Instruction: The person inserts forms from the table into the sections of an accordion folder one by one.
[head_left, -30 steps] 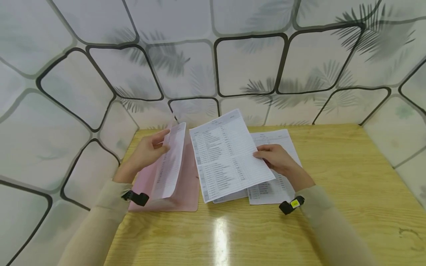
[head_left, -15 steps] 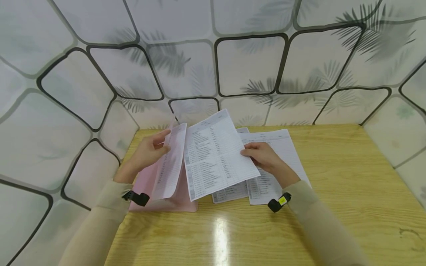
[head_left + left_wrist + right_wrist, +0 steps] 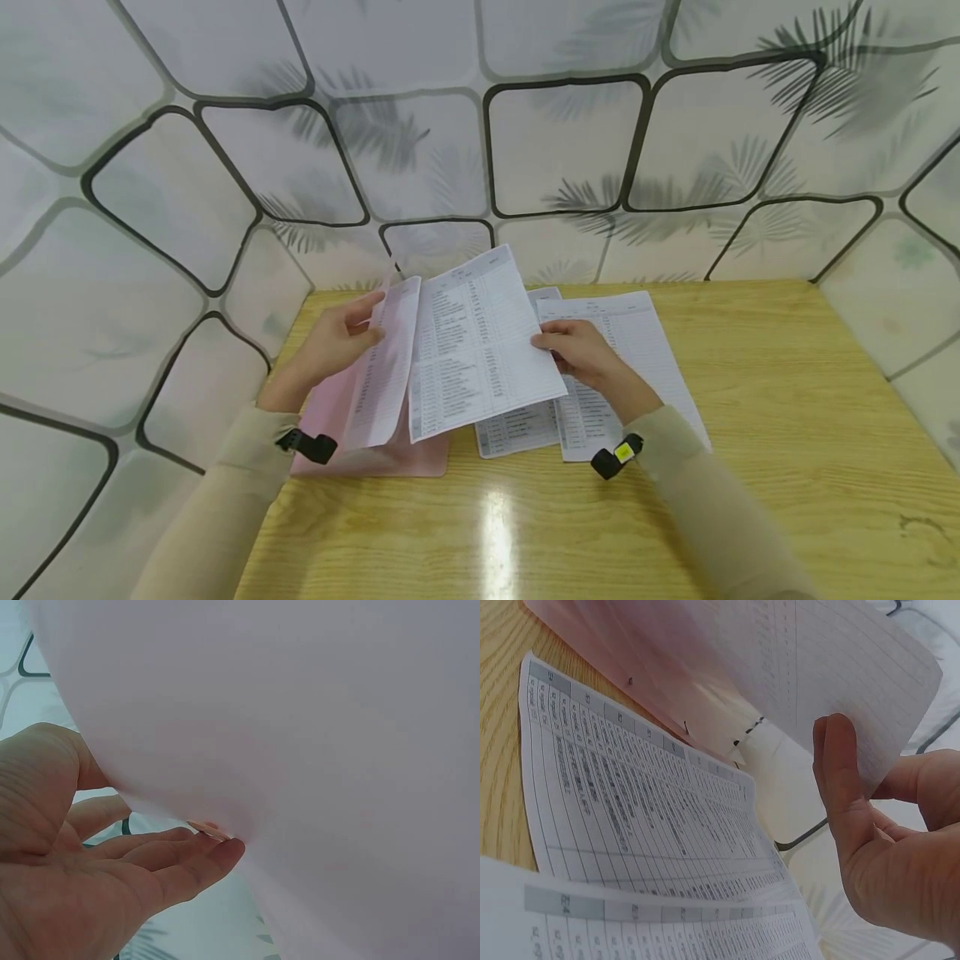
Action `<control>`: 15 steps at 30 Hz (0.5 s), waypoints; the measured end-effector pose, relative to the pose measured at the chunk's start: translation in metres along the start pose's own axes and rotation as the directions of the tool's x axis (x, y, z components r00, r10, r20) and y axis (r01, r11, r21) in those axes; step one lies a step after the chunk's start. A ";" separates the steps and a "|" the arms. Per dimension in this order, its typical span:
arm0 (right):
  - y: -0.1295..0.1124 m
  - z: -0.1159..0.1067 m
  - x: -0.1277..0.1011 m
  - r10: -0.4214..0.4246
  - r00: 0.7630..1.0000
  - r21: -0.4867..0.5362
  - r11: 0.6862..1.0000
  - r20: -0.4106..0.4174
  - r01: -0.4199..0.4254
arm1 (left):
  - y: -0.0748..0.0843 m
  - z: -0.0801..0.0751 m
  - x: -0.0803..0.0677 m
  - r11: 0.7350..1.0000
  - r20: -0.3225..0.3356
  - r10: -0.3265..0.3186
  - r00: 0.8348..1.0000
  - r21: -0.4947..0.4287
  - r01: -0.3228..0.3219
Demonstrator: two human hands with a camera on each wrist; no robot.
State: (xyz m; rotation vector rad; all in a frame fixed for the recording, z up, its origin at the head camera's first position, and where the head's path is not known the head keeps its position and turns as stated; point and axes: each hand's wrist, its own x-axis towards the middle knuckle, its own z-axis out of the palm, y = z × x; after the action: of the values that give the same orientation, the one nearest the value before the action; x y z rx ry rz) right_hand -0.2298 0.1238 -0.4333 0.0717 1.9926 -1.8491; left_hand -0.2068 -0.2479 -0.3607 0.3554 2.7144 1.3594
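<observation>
In the head view my left hand [image 3: 330, 340] holds up the cover of a translucent pink folder [image 3: 429, 463], pinching its edge. A printed sheet [image 3: 390, 367] stands against the inside of the raised cover. The left wrist view shows the thumb behind the pale pink cover [image 3: 300, 735] and the fingers at its rim. My right hand [image 3: 581, 354] pinches the right edge of another printed sheet [image 3: 480, 350], tilted above the table. The sheet's left part overlaps the folder. In the right wrist view that sheet [image 3: 802, 667] rises from the fingers, its back faintly lined.
Two more printed sheets lie on the wooden table [image 3: 787, 400]: one [image 3: 517, 429] partly under the held sheet, and one [image 3: 637, 333] beneath the right forearm. A patterned wall [image 3: 562, 150] closes off the back and left side.
My right hand has carried its printed sheet leftward, over the folder's right part. More of the two lying sheets shows now. The left hand and the raised cover stay still.
</observation>
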 end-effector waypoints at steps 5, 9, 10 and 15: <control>-0.002 0.009 0.000 0.006 1.000 0.031 0.999 0.019 -0.007 | -0.001 0.000 0.001 1.000 0.001 -0.007 1.000 0.001 0.007; -0.002 0.015 -0.001 0.005 1.000 0.057 0.998 0.030 -0.006 | -0.001 0.000 0.001 1.000 0.001 -0.009 1.000 0.009 0.009; -0.002 0.017 -0.001 0.003 0.999 0.064 0.998 0.033 -0.005 | -0.001 0.000 0.001 1.000 0.000 -0.007 1.000 0.009 0.007; -0.002 0.025 -0.002 -0.003 0.999 0.089 0.996 0.043 -0.001 | 0.000 0.000 0.000 1.000 -0.003 -0.001 1.000 0.006 0.001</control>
State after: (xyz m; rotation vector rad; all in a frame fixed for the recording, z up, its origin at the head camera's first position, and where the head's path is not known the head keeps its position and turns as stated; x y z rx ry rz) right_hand -0.2221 0.1002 -0.4311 0.0565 1.8812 -1.9234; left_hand -0.2063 -0.2479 -0.3604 0.3521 2.7208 1.3532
